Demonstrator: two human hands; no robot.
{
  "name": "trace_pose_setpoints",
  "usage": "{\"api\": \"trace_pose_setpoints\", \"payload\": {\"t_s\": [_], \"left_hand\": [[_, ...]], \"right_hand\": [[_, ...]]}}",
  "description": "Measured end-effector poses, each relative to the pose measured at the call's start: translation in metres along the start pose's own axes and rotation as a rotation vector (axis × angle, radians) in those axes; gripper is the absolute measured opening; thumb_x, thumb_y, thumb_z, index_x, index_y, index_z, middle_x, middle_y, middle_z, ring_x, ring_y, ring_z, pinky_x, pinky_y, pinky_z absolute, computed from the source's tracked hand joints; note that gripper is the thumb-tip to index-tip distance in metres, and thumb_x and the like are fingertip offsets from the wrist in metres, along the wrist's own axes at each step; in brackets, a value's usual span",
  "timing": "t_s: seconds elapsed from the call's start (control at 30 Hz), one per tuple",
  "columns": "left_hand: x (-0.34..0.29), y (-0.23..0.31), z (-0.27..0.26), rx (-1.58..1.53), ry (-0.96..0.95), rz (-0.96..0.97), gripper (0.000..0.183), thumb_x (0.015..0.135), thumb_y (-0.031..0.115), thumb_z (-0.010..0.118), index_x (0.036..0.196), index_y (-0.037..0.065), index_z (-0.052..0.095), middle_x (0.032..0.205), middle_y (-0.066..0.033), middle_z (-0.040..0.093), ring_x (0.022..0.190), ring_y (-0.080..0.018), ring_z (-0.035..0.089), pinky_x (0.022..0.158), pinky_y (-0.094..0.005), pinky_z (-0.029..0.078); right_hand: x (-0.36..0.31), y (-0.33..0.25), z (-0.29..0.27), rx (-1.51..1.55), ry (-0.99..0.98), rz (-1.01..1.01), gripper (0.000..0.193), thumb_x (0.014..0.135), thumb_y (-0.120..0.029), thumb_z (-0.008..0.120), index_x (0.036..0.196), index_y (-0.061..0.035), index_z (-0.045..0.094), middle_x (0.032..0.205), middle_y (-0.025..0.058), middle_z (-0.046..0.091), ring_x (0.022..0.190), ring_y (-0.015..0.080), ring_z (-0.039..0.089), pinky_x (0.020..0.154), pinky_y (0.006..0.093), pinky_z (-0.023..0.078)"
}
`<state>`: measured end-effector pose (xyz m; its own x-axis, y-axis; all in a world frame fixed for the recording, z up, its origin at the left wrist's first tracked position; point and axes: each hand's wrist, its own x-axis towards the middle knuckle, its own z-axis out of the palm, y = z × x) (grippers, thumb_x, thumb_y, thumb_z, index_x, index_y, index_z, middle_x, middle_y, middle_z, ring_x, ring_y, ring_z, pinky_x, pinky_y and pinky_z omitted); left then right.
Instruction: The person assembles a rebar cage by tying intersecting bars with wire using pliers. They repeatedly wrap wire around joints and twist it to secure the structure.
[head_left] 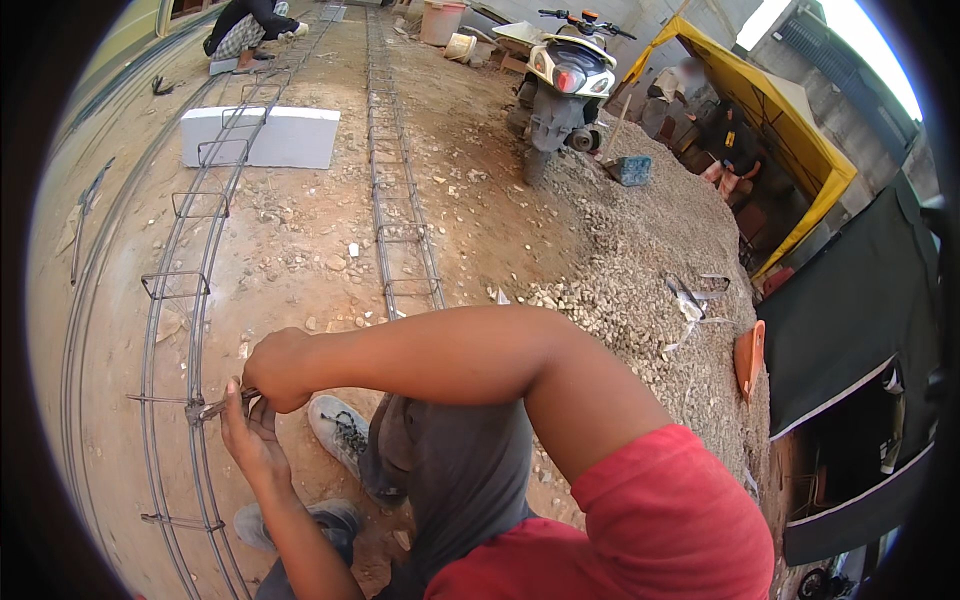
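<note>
the work seems to be somewhere in its middle. along the cage several rings already stand around the long bars, and at one ring, just beside the hands, the joint looks to be in work. whether the other joints are tied is too small to tell, so i cannot say how many are left. a second cage, lying on the ground to the right, also has rings in it.

the right hand is closed around a dark metal tool (pincers, perhaps, but the hands cover most of it). the left hand is just under it, partly stretched and touching the tool; i cannot tell if it also grips. the tip points left and meets the cage at the joint. so the cage is to the left of both hands, toward the left edge of the ground, and neither hand seems to hold its bars. farther up, it crosses the left part of a white block.
</note>
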<state>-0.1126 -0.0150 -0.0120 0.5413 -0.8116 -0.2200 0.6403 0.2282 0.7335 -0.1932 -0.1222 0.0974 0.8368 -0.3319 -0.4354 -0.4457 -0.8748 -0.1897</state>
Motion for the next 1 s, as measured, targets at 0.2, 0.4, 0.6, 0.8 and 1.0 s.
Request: {"api": "trace_pose_setpoints", "payload": {"t_s": [0.2,0.4,0.6,0.8,1.0], "left_hand": [[-0.006,0.003,0.013,-0.023,-0.043,-0.034,0.040,0.096,0.032,0.061,0.118,-0.002,0.057,0.109,-0.0106,0.061,0.102,-0.0223,0.061,0.091,-0.0348,0.049],[-0.006,-0.003,0.013,-0.132,-0.033,-0.083,0.040,0.092,0.032,0.065,0.115,0.000,0.059,0.106,-0.0107,0.066,0.096,-0.0231,0.064,0.091,-0.0369,0.049],[0.005,-0.017,0.003,0.029,0.004,-0.092,0.086,0.084,0.042,0.075,0.135,-0.017,0.038,0.100,-0.0097,0.064,0.088,-0.0137,0.061,0.076,-0.0252,0.048],[0.017,-0.012,-0.005,0.287,0.008,-0.057,0.062,0.082,0.062,0.066,0.084,0.000,0.065,0.070,-0.0086,0.065,0.070,-0.0180,0.064,0.066,-0.0310,0.050],[0.034,-0.002,-0.021,0.269,0.035,-0.090,0.074,0.077,0.074,0.062,0.083,0.000,0.064,0.067,-0.0102,0.063,0.067,-0.0192,0.064,0.066,-0.0331,0.050]], "right_hand": [[-0.005,0.000,-0.004,-0.059,-0.045,0.060,0.039,0.074,-0.014,0.061,0.112,-0.0161,0.070,0.094,0.0152,0.071,0.094,0.0345,0.068,0.077,0.0439,0.055],[-0.012,0.003,0.007,-0.203,0.074,0.068,0.032,0.077,-0.011,0.064,0.108,-0.0138,0.070,0.096,0.0132,0.069,0.094,0.0315,0.068,0.075,0.0428,0.056],[-0.014,-0.008,0.015,-0.095,0.041,0.123,0.030,0.075,-0.002,0.054,0.100,-0.0067,0.070,0.099,0.0151,0.067,0.090,0.0328,0.066,0.077,0.0429,0.053],[0.003,-0.001,-0.007,0.479,-0.234,0.252,0.018,0.079,-0.005,0.054,0.090,-0.0004,0.067,0.088,0.0133,0.068,0.077,0.0226,0.066,0.069,0.0382,0.052],[0.042,-0.007,-0.033,0.395,-0.416,0.266,0.015,0.079,-0.009,0.055,0.089,-0.0003,0.064,0.086,0.0100,0.063,0.079,0.0175,0.063,0.070,0.0322,0.055]]}}
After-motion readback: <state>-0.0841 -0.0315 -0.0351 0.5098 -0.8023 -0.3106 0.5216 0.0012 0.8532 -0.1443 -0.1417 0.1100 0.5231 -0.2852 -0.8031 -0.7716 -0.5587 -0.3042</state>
